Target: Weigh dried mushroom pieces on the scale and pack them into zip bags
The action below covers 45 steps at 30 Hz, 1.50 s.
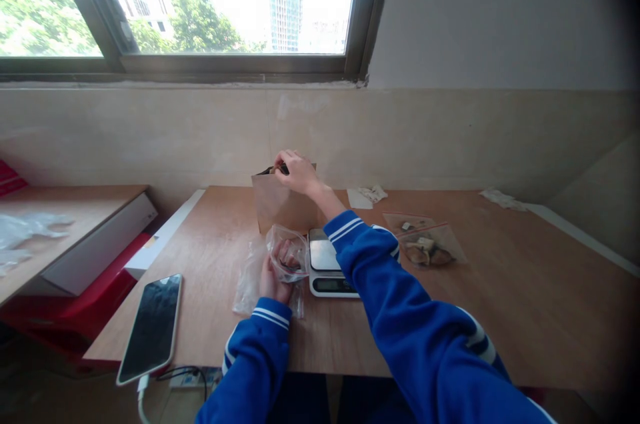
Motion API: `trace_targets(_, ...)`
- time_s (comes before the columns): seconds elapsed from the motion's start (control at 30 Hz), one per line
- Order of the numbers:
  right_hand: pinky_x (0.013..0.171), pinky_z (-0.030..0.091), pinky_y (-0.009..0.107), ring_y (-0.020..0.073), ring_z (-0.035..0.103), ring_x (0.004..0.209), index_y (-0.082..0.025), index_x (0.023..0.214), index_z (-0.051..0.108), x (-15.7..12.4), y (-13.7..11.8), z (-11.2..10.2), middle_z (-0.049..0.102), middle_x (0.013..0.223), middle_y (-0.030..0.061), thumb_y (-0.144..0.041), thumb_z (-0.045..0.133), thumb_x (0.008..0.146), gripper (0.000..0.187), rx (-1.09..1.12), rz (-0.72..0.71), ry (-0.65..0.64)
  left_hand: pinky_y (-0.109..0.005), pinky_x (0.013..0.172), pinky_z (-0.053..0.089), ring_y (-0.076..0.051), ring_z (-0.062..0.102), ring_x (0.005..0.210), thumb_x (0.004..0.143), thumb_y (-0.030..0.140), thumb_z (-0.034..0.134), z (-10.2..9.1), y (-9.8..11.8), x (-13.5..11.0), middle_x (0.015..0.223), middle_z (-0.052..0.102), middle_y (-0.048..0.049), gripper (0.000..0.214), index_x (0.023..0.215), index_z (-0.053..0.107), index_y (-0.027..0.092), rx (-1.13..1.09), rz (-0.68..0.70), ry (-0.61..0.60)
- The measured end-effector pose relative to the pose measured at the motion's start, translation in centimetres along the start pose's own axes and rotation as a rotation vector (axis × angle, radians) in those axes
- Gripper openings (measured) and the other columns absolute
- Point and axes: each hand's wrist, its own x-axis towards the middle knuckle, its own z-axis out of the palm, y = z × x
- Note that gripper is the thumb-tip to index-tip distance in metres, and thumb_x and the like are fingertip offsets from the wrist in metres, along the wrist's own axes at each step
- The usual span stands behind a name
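At the lower left of the frame, a phone [150, 329] is laid on the desk [505, 284], and a white cable [143, 404] is seen below its end. Nearer the middle, the left grip [274, 281] is closed narrowly around a clear bag [289, 253], with its fingers pressed against the plastic; a dark shape is seen through the bag, but what it is cannot be told. A crumpled plastic sheet [250, 284] is spread beneath that grip. Just to the right, a digital scale [325, 264] is placed on the desk, apart from the clear bag and nearly touching it.

Farther up, the right grip [299, 172] is held over the top edge of a brown paper bag [283, 203] and is pinched narrowly on a dark piece [273, 171] at the bag's mouth. Packing is judged to be in hand, and that pinch must be opened for the piece to be let go. At the right, a zip bag [425, 242] of brown pieces is laid flat. A window [225, 4] is seen beyond.
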Motion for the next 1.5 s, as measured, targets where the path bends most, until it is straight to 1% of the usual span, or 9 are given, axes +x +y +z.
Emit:
trace_targets(0.13,0.094,0.032,0.047,0.0292,0.045,0.109,-0.016,0.081,0.066,-0.9,0.3,-1.3,0.057,0.108,0.0129,-0.031,0.044,0.090,0.028,-0.109,0.044,-0.097,-0.026,0.060,0.054,-0.011,0.060,0.065,0.091,0.028,0.042,-0.1,0.1,-0.1,0.110,0.065,-0.0065,0.025,0.100,0.064,0.018,-0.018,-0.009,-0.014)
trace_targets(0.3,0.095,0.036,0.041,0.0235,0.048,0.108,-0.018,0.108,0.059,-4.4,-0.5,-3.2,0.055,0.113,0.0100,-0.027,0.044,0.091,0.025,0.186,0.086,0.050,-0.026,0.060,0.053,-0.011,0.061,0.064,0.091,0.026,0.041,0.0,0.1,-0.1,0.109,0.066,-0.0064,0.026,0.101,0.064,0.017,-0.021,-0.010,0.005)
trace_targets(0.4,0.083,0.047,0.032,0.0167,0.057,0.092,-0.020,0.110,0.056,-8.0,-1.8,-3.1,0.062,0.103,0.0051,-0.030,0.034,0.096,0.029,0.524,0.056,-0.328,-0.025,0.060,0.053,-0.011,0.061,0.065,0.091,0.025,0.041,0.2,0.0,0.0,0.105,0.068,-0.0068,0.027,0.101,0.065,0.016,-0.027,-0.004,-0.024)
trace_targets(0.5,0.081,0.050,0.032,0.0170,0.059,0.092,-0.020,0.109,0.058,-11.4,-3.0,-1.9,0.062,0.108,0.0045,-0.034,0.042,0.095,0.026,0.579,0.033,-0.688,-0.027,0.071,0.053,-0.015,0.065,0.077,0.092,0.024,0.039,0.5,0.0,-0.1,0.096,0.070,-0.0070,0.030,0.100,0.066,0.014,-0.040,-0.010,-0.067)
trace_targets(0.73,0.084,0.051,0.041,0.0209,0.058,0.100,-0.017,0.117,0.055,-13.8,-3.6,-0.2,0.056,0.119,0.0078,-0.034,0.054,0.090,0.032,0.559,0.008,-0.823,-0.033,0.089,0.049,-0.022,0.064,0.099,0.090,0.029,0.042,0.4,0.1,-0.1,0.098,0.071,-0.0082,0.031,0.098,0.069,0.018,-0.002,-0.019,-0.027)
trace_targets(0.9,0.075,0.052,0.033,0.0177,0.060,0.087,-0.015,0.106,0.058,-13.7,-3.4,0.1,0.061,0.103,0.0060,-0.035,0.059,0.086,0.029,0.550,-0.013,-0.882,-0.036,0.094,0.047,-0.026,0.062,0.105,0.087,0.030,0.045,-0.1,0.1,-0.1,0.090,0.071,-0.0099,0.030,0.097,0.068,0.014,0.018,-0.081,-0.041)
trace_targets(1.07,0.068,0.047,0.027,0.0166,0.057,0.080,-0.016,0.093,0.055,-13.9,-1.8,0.1,0.060,0.090,0.0023,-0.027,0.073,0.069,0.032,0.596,-0.005,-0.780,-0.035,0.095,0.047,-0.023,0.065,0.097,0.089,0.031,0.043,0.3,0.6,-0.9,0.088,0.071,-0.0083,0.032,0.100,0.066,0.012,-0.053,-0.077,-0.149)
trace_targets(1.27,0.075,0.048,0.030,0.0163,0.059,0.085,-0.019,0.098,0.051,-13.8,0.3,0.1,0.061,0.095,0.0026,-0.026,0.066,0.075,0.029,0.752,0.251,-0.387,-0.043,0.098,0.044,-0.027,0.056,0.115,0.090,0.036,0.040,1.4,0.6,-1.8,0.111,0.067,-0.0127,0.040,0.119,0.058,0.015,-0.044,-0.154,-0.237)
trace_targets(1.5,0.078,0.048,0.030,0.0154,0.058,0.088,-0.019,0.103,0.054,-13.2,0.3,0.3,0.059,0.099,0.0035,-0.027,0.062,0.077,0.029,0.742,0.278,-0.206,-0.056,0.099,0.038,-0.029,0.051,0.122,0.086,0.026,0.047,0.9,0.2,-2.4,0.124,0.061,-0.0089,0.048,0.135,0.042,0.028,0.012,-0.231,-0.339)
